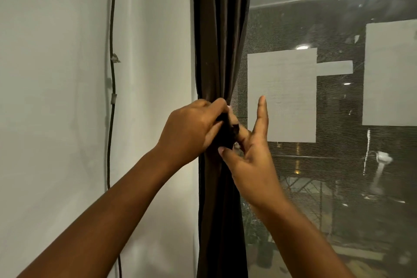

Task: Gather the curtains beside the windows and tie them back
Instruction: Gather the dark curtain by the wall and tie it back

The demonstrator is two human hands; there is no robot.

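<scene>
A dark brown curtain (220,40) hangs gathered into a narrow bundle at the left edge of the window (327,97). At mid height a dark tie-back strap (228,133) wraps the bundle. My left hand (191,128) grips the strap and the gathered cloth from the left, its fingers curled over them. My right hand (250,153) pinches the strap's end from the right with thumb and a bent finger, while its other fingers stick up straight. Most of the strap is hidden between my hands.
A white wall (56,97) fills the left side, with a dark cable (112,74) clipped down it. The window has a mesh screen, white paper sheets (282,95) stuck on it and lamp reflections. It is dark outside.
</scene>
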